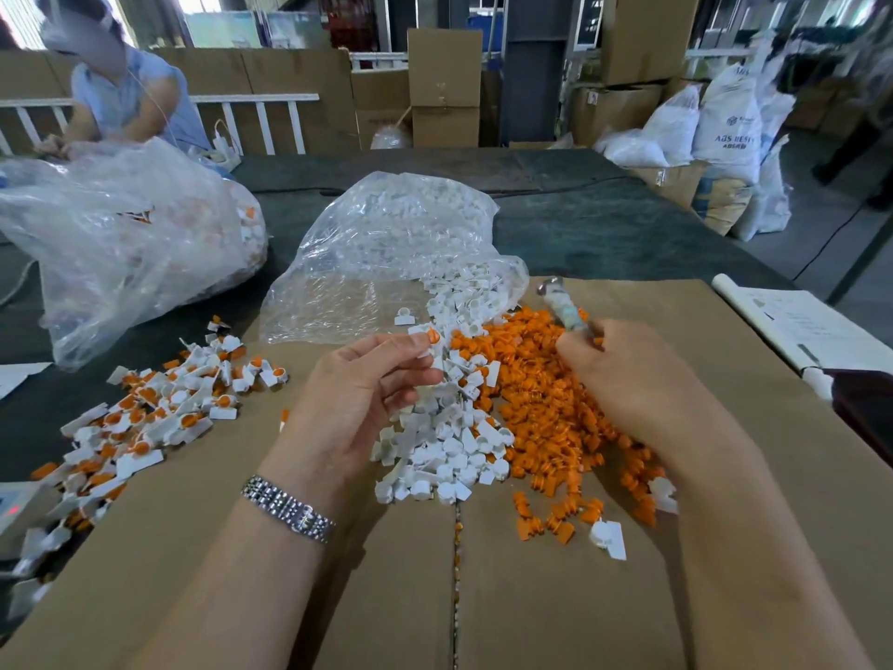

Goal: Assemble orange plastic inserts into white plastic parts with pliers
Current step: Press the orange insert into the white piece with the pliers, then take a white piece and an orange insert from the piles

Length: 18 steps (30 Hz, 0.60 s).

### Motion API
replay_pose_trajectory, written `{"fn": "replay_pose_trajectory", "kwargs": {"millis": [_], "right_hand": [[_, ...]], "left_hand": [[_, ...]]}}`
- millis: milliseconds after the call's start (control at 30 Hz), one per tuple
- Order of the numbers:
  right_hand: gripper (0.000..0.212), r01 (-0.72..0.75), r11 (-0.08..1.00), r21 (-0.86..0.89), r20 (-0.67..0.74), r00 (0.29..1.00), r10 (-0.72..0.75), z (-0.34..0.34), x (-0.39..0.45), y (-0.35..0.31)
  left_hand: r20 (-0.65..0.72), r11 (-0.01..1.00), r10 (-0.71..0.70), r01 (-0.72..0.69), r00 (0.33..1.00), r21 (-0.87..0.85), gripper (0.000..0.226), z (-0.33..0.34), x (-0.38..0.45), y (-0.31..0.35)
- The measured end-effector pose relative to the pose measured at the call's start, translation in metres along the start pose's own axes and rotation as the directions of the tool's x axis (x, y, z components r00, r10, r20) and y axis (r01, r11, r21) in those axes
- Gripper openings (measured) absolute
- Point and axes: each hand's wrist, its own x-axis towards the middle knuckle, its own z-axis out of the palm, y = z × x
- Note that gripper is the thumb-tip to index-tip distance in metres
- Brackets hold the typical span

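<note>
My left hand (372, 384) pinches a white plastic part (427, 344) with an orange insert showing at its top, held above the pile of loose white parts (444, 437). My right hand (623, 379) grips the pliers (563, 304), whose taped handle and metal end stick up and away from me. Under and around my right hand lies a heap of orange inserts (546, 408). A pile of assembled white-and-orange pieces (159, 408) spreads over the left of the cardboard sheet (483, 597).
A clear bag of white parts (386, 249) lies open behind the piles. A bigger clear bag (121, 244) stands far left, handled by another person (121, 94). Papers (797, 326) lie at the right edge. Boxes and sacks stand beyond the table.
</note>
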Motion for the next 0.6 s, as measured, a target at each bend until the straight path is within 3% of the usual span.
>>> {"fn": "replay_pose_trajectory", "kwargs": {"millis": [100, 200, 433, 600], "right_hand": [[0.024, -0.032, 0.95, 0.311, 0.221, 0.975, -0.039, -0.011, -0.01, -0.012], [0.022, -0.166, 0.847, 0.505, 0.494, 0.861, -0.125, -0.011, -0.02, -0.024], [0.028, -0.025, 0.923, 0.383, 0.54, 0.817, -0.202, 0.001, -0.029, -0.04], [0.031, 0.033, 0.951, 0.308, 0.516, 0.834, -0.196, 0.007, -0.035, -0.045]], "left_hand": [[-0.012, 0.999, 0.031, -0.031, 0.999, -0.01, 0.015, 0.0, 0.0, 0.001], [-0.024, 0.998, 0.065, -0.065, 0.998, -0.018, 0.013, 0.0, 0.001, 0.001], [-0.034, 0.993, 0.12, -0.12, 0.992, 0.01, 0.021, 0.001, 0.0, 0.001], [-0.067, 0.99, 0.133, -0.13, 0.989, 0.05, 0.017, 0.001, 0.0, 0.0]]}}
